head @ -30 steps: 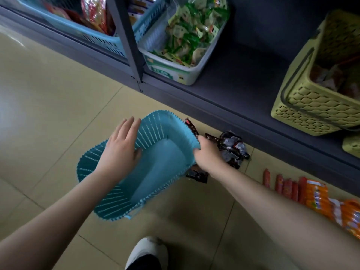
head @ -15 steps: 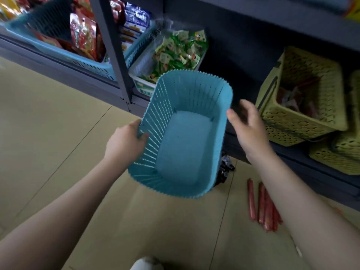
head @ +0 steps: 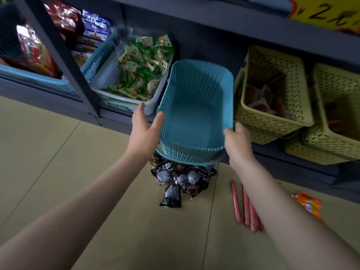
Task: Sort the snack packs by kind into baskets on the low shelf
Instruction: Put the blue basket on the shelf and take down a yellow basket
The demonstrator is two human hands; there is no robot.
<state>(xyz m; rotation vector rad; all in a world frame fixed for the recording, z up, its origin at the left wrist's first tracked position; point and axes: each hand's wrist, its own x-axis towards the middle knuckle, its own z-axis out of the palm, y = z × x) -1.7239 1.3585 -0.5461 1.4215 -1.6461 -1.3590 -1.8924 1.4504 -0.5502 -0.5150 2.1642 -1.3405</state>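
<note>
An empty blue slatted basket [head: 194, 82] sits tilted at the front edge of the low shelf, between a white basket [head: 124, 103] of green snack packs and a yellow basket [head: 272, 121]. My right hand [head: 238, 143] grips its front right corner, thumb inside the rim. Beside the basket's left wall is my left hand [head: 145, 131], fingers straight, one fingertip touching the wall. On the floor below the basket lies a pile of dark snack packs [head: 181, 178]. Several red sausage sticks [head: 245, 207] and orange packs [head: 307, 203] lie to the right.
A grey shelf post [head: 64, 61] stands left of the white basket. Behind it a larger blue basket [head: 39, 78] holds red and blue packs. A second yellow basket [head: 335, 145] sits at far right. An upper shelf board with a yellow price tag [head: 327, 12] overhangs the baskets.
The blue basket rose from the floor and now sits on the low shelf between the white and yellow baskets. My left hand let go of its wall; my right hand took its front corner.
</note>
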